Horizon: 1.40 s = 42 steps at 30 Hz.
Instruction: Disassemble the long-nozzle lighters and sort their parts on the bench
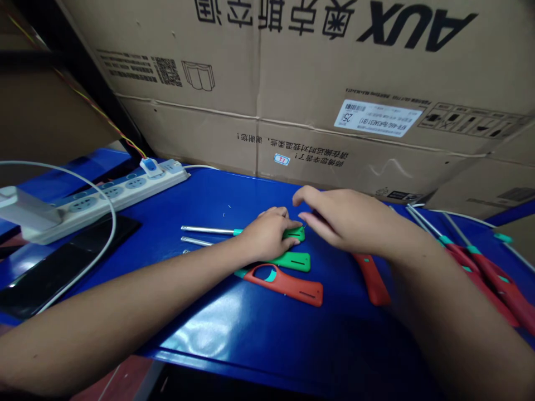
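On the blue table (259, 334) lie long-nosed gas lighters with metal tubes. My left hand (267, 233) rests palm down, fingers curled over the handle of a green lighter (293, 233) whose tube points left. Just below it lie a second green lighter (295, 260) and a red one (292, 285). My right hand (346, 220) hovers beside the left, fingers bent with the tips pinched near the green lighter's end; what they hold is hidden. Another red lighter (371, 278) lies under my right wrist.
Several more red lighters (493, 278) lie at the right. A white power strip (104, 195) with a cable and a dark phone (54, 262) sit at the left. A large cardboard box (313, 83) walls off the back of the table.
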{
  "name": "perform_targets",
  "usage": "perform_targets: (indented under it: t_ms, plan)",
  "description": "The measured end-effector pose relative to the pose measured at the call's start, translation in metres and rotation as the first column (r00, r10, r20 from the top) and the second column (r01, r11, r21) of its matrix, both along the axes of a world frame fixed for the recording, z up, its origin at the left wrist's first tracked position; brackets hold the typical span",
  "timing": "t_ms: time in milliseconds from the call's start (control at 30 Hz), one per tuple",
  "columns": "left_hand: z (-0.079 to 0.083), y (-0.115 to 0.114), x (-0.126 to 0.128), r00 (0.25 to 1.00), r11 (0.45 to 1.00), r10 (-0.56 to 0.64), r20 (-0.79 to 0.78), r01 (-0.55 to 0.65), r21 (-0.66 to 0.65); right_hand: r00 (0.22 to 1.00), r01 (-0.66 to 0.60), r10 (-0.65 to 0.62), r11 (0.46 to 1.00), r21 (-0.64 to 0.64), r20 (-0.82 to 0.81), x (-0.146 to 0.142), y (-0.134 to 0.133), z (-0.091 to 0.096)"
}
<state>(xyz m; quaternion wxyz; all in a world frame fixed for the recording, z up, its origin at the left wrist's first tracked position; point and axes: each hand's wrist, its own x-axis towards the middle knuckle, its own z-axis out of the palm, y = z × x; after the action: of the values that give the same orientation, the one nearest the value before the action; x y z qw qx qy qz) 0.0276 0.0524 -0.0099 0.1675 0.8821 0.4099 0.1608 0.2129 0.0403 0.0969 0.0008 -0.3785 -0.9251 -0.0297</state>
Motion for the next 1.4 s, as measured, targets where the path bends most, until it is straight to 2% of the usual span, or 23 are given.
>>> perform_targets:
  t_ms: [67, 100, 200, 267, 367, 433, 533, 600, 733, 900, 1400]
  plan:
    - [0.001, 0.0, 0.0, 1.0, 1.0, 0.003, -0.001, -0.003, -0.009, 0.997, -0.062, 0.058, 0.996, -0.067, -0.059, 0.002, -0.001, 0.002]
    - [0.002, -0.001, 0.0, 1.0, 1.0, 0.006, -0.006, -0.006, -0.013, 0.997, -0.057, 0.053, 0.997, -0.061, -0.053, 0.002, -0.001, 0.003]
    - [0.003, 0.0, 0.001, 1.0, 1.0, 0.008, -0.026, -0.008, 0.0, 0.996, 0.076, -0.078, 0.996, 0.048, 0.043, 0.003, 0.002, 0.004]
    - [0.003, 0.0, 0.001, 0.999, 1.0, 0.003, -0.033, -0.003, 0.006, 0.99, 0.126, -0.129, 0.991, 0.051, 0.062, 0.004, 0.004, 0.003]
    - [0.005, -0.001, 0.001, 0.999, 1.0, 0.004, -0.04, -0.005, -0.014, 1.0, 0.007, -0.008, 0.999, -0.052, -0.026, 0.007, 0.005, 0.003]
    - [0.006, -0.001, 0.001, 0.999, 1.0, 0.008, -0.048, -0.009, -0.022, 0.996, -0.061, 0.057, 0.996, -0.059, -0.071, 0.008, 0.004, 0.003]
    - [0.007, -0.001, 0.001, 0.998, 1.0, 0.012, -0.058, -0.013, -0.012, 0.998, 0.059, -0.059, 0.998, 0.014, -0.021, 0.006, 0.004, 0.001]
    - [0.006, 0.0, 0.002, 0.998, 1.0, 0.02, -0.058, -0.021, -0.022, 0.993, 0.118, -0.118, 0.993, 0.018, -0.021, 0.004, 0.005, -0.002]
    - [0.005, 0.001, 0.002, 0.998, 0.997, 0.033, -0.048, -0.036, -0.062, 0.99, 0.013, -0.018, 0.999, -0.037, -0.143, 0.008, 0.01, -0.005]
    - [0.005, 0.001, 0.002, 0.999, 0.997, 0.038, -0.037, -0.04, -0.063, 0.982, 0.002, -0.013, 0.998, -0.059, -0.19, 0.017, 0.013, -0.001]
    - [0.005, 0.002, 0.001, 0.998, 0.997, 0.035, -0.045, -0.038, -0.074, 0.987, -0.043, 0.036, 0.998, -0.037, -0.158, 0.02, 0.013, 0.004]
